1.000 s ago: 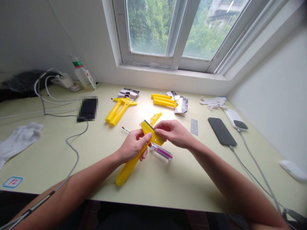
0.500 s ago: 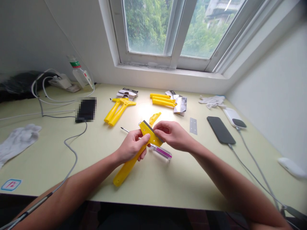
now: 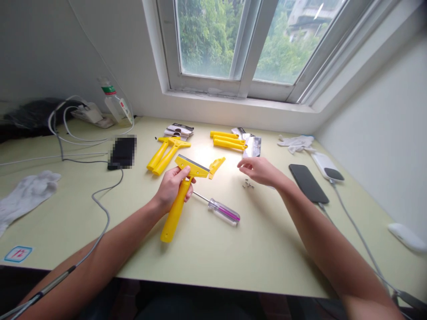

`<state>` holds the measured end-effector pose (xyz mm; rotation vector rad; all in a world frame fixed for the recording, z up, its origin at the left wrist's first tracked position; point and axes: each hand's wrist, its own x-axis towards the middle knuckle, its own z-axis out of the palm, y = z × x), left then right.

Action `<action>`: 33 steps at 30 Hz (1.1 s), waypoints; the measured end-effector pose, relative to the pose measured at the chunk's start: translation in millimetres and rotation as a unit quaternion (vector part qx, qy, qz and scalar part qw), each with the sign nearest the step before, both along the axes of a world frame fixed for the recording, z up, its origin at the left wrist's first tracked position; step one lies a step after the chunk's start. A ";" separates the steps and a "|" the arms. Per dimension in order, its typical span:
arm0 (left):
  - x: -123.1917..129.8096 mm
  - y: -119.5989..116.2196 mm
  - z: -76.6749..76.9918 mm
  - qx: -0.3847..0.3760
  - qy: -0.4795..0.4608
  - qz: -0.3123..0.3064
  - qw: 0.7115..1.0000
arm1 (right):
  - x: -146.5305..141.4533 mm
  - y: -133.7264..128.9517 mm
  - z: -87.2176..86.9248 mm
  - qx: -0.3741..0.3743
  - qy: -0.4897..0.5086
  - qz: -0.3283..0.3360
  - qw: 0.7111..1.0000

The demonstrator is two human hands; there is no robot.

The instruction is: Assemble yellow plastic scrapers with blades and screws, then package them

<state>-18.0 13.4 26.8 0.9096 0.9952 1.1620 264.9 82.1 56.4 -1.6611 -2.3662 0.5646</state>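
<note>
My left hand [image 3: 171, 189] is shut around the handle of a yellow plastic window scraper [image 3: 176, 210], whose wide head with a metal blade edge [image 3: 192, 163] points away from me. My right hand [image 3: 258, 171] hovers open over the table, holding nothing, just beyond several tiny metal screws [image 3: 247, 184]. A screwdriver with a clear and purple handle [image 3: 223, 212] lies between my hands, its shaft tip near the scraper. A small yellow plastic blade cover [image 3: 216, 167] lies beside the scraper head. Two more yellow scrapers [image 3: 163, 155] and a bundle of yellow handles [image 3: 228, 141] lie farther back.
Printed packaging [image 3: 252, 146] lies near the yellow handles under the window. A black phone [image 3: 308, 183], white gloves [image 3: 25, 200], a pixelated dark device [image 3: 122, 152], grey cables [image 3: 100, 195] and a plastic bottle [image 3: 113, 104] surround the work area. The table's front edge runs below my arms.
My right hand has let go of the scraper head and moved right. My left hand has lifted the scraper away from the screwdriver. Tiny metal screws now show on the table.
</note>
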 end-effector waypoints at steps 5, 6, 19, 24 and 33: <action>-3.9 6.5 -4.2 0.004 -0.017 0.032 0.999 | 35.3 15.3 -6.9 -0.079 -0.078 0.023 0.994; -3.6 6.1 -4.6 0.005 -0.018 0.030 0.999 | 37.8 15.2 -7.5 -0.087 -0.078 0.029 0.993; 5.4 -2.0 -5.4 -0.007 -0.011 -0.019 1.000 | 27.2 12.5 -13.7 -0.092 -0.078 0.053 0.991; 11.2 -10.8 -5.8 0.000 0.014 -0.077 0.997 | 9.2 -2.5 2.5 -0.042 -0.029 0.076 0.996; -1.0 -1.3 3.0 0.016 0.028 -0.027 0.999 | 0.0 0.5 -15.8 0.028 -0.096 0.091 0.991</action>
